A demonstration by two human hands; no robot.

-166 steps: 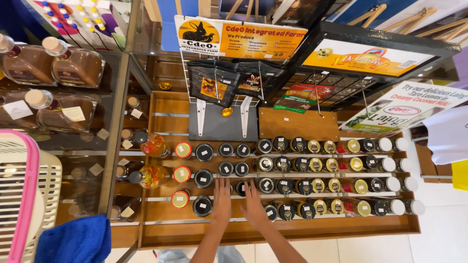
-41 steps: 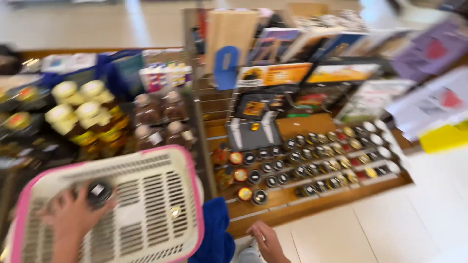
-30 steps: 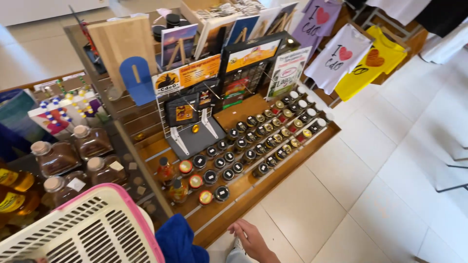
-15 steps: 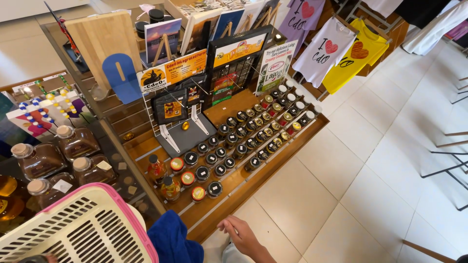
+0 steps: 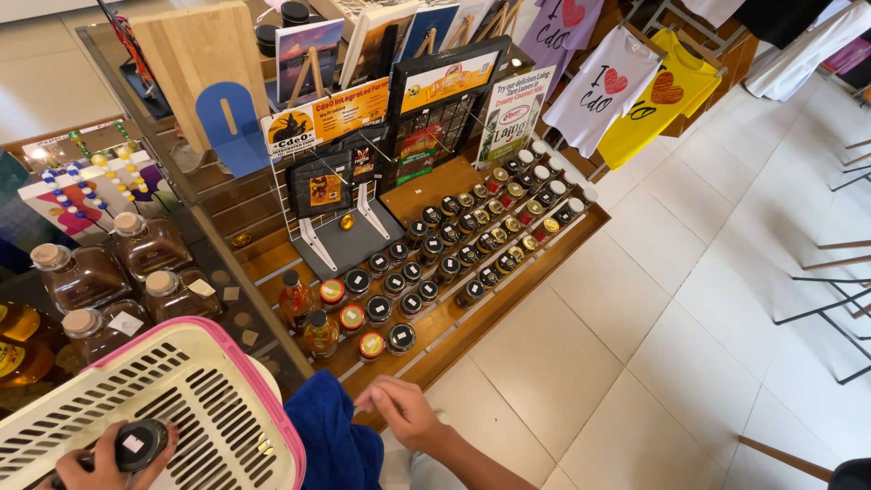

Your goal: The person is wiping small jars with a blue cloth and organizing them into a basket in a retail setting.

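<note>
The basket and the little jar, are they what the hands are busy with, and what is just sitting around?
In hand: left hand holding a black-lidded jar in the pink-rimmed basket; right hand nearby, empty.

Just sitting: rows of shelf jars, brown bottles, T-shirts, blue cloth.

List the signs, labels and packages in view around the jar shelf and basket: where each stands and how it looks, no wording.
Orange-and-white banner sign: top of the wire rack, wide rectangle.
Black-framed board: right of it, yellow-orange strip on top.
White leaflet sign: behind the jars, red oval mark.
Dark-lidded jar: in the left hand over the pink-rimmed basket, small white sticker on its lid.
</note>
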